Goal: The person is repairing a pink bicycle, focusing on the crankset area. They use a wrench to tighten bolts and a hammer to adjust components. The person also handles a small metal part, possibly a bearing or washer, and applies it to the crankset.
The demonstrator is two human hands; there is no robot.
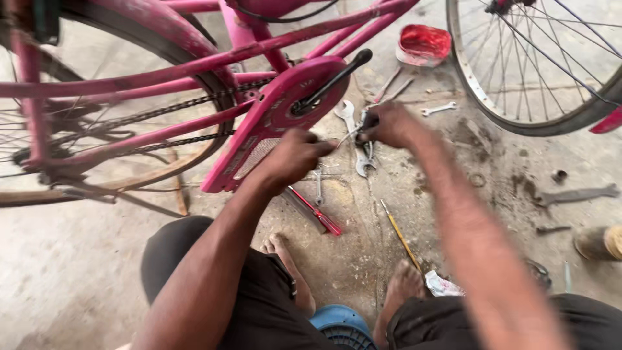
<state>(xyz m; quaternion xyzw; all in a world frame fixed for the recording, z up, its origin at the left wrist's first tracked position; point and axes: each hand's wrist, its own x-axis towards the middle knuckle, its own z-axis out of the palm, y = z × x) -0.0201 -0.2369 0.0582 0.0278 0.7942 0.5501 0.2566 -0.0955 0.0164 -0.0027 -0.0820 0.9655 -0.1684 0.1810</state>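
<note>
the left hand (295,155) and right hand (389,126) pinch closed on a thin metal tool (346,136), just at five o'clock of the pink bicycle chain guard (272,123). black crank (330,81) mounted; steel spanners (363,139) lie scattered, work seemingly midway.

— What carries everything here?

— A stained, dusty grey concrete floor (78,272), with tools scattered around one landmark: the round red shallow tin of grease (423,44).

— What lies below that tin?

— A small silver open-ended spanner (438,109) just below it; larger steel wrenches (363,152) lower and to the left; red-handled pliers (317,212) and a yellow-handled screwdriver (400,237) farther down.

— And to its lower right?

— A flat dark grey metal spanner (575,194), well apart from the tin.
</note>
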